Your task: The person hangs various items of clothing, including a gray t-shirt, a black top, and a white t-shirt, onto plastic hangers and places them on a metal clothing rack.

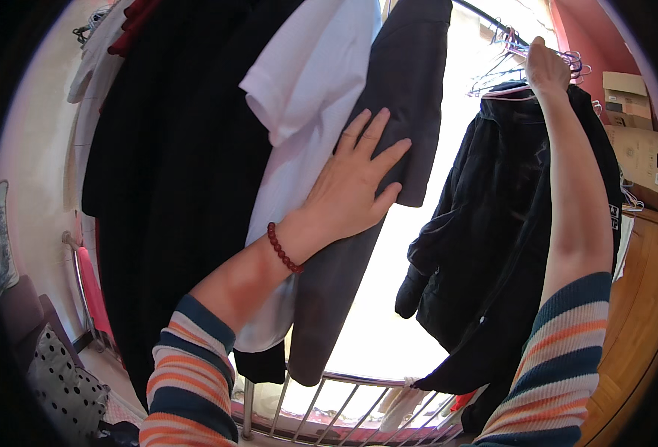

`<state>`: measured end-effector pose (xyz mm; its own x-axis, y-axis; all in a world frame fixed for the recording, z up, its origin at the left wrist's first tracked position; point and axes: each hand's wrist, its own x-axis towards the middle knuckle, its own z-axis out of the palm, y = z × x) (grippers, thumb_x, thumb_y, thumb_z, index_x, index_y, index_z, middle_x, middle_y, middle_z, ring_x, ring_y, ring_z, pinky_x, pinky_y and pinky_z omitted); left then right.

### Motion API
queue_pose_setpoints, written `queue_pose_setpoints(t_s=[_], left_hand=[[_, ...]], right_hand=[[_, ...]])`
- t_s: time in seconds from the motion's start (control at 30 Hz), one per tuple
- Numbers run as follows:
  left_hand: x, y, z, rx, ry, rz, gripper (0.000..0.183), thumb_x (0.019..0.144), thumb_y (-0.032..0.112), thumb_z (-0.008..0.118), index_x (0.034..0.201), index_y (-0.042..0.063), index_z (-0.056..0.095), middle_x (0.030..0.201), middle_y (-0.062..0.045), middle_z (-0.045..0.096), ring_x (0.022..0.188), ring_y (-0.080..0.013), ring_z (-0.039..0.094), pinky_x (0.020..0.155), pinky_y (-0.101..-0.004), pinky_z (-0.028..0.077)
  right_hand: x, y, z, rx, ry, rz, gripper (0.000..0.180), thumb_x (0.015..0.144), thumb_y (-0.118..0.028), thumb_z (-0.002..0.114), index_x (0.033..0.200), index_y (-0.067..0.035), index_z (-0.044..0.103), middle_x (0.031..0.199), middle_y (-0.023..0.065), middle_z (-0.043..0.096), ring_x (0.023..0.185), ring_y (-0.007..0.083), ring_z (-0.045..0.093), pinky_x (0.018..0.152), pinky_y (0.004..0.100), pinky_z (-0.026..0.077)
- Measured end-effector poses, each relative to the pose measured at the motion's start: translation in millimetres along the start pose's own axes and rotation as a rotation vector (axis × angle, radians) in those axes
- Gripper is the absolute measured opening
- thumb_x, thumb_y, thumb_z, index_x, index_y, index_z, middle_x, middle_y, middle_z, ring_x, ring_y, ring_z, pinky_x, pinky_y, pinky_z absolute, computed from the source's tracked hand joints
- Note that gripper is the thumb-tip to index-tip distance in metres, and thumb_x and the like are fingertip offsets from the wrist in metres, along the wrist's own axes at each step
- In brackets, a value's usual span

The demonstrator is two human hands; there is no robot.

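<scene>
My left hand [357,173], fingers spread, lies flat against a hanging dark grey garment [404,95]; a red bead bracelet [282,248] circles the wrist. Beside that garment hangs a white short-sleeved shirt [318,72], with long black clothing [183,167] to its left. My right hand [547,67] is raised at the upper right, fingers curled among a cluster of clothes hangers [510,53] at the dark rail [488,18]. What exactly its fingers grip is hidden. Just below it, a black hooded jacket [491,212] hangs from a pale pink hanger [499,96].
A metal railing [362,381] crosses the bottom before a bright window, a pale cloth [401,405] tied on it. Cardboard boxes [639,156] sit on wooden furniture [636,302] at the right. A polka-dot cushion [63,369] lies lower left, near a rack with pink cloth [94,290].
</scene>
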<state>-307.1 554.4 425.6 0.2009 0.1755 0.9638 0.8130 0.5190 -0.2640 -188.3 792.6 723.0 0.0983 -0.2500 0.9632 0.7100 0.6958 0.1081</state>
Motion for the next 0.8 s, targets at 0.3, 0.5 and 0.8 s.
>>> queue_pose_setpoints(t_s=[0.3, 0.5, 0.8], left_hand=[[-7, 7, -26, 0.002, -0.052, 0.0, 0.053, 0.08, 0.019, 0.062, 0.13, 0.011, 0.048, 0.146, -0.023, 0.024, 0.135, -0.043, 0.022, 0.109, -0.0481, 0.026], [-55, 42, -27, -0.02, -0.167, -0.062, 0.052, 0.081, 0.021, 0.057, 0.132, 0.013, 0.047, 0.146, -0.024, 0.024, 0.135, -0.0408, 0.025, 0.102, -0.0526, 0.031], [-100, 89, -51, 0.075, -0.297, -0.086, 0.055, 0.082, 0.021, 0.055, 0.135, 0.012, 0.043, 0.148, -0.024, 0.02, 0.138, -0.0382, 0.017, 0.107, -0.0621, 0.009]], right_hand=[[-3, -28, -3, 0.209, -0.049, 0.169, 0.031, 0.096, -0.018, 0.03, 0.113, 0.002, 0.046, 0.093, 0.0232, 0.066, 0.09, 0.0366, 0.066, 0.076, 0.0485, 0.051], [-8, -5, 72, 0.433, 0.162, 0.153, 0.044, 0.097, -0.03, 0.022, 0.133, -0.017, 0.044, 0.095, 0.0173, 0.066, 0.087, 0.0346, 0.064, 0.071, 0.0481, 0.049], [-120, -93, 28, 1.61, 0.144, 0.429, 0.035, 0.096, -0.024, 0.038, 0.123, -0.013, 0.059, 0.121, 0.011, 0.06, 0.118, 0.0269, 0.053, 0.1, 0.0404, 0.042]])
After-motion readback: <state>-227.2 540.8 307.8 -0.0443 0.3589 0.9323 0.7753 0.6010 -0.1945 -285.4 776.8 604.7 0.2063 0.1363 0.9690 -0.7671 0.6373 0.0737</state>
